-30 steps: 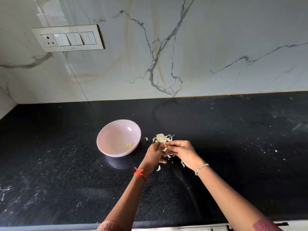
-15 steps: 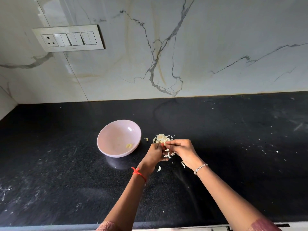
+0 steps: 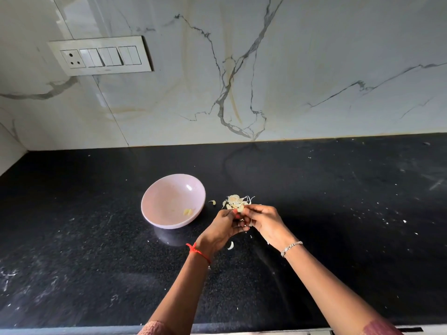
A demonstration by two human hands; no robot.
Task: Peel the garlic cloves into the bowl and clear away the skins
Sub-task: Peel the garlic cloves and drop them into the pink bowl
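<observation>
Head view, just below centre of the frame: the left hand (image 3: 223,226) and right hand (image 3: 266,221) meet over the black bench (image 3: 338,213). The fingers (image 3: 251,209) of both are curled together and pinch a small pale garlic clove (image 3: 240,209). It sits at their tips, just in front of the heap of skins (image 3: 235,200). The pink bowl (image 3: 169,197) stands to the left, apart from the hands, with peeled cloves (image 3: 188,211) in its lower right part. One stray husk (image 3: 231,245) lies below the left hand and another (image 3: 212,202) lies between bowl and heap.

The clove is likely very light, firm and rather slick once bare, so it could pop out of a pinch. It seems best held by its flat sides in one hand while the other nips the papery skin at a pointed end. The skins look dry, weightless and brittle. They will scatter or cling, so gathering them should go better by sweeping than by picking.

Little differs from a second ago. The hands stay at the same spot with the same pinch, perhaps drawn slightly closer together. Bowl, heap and stray husks have not moved, and no clove has been added to the bowl.
</observation>
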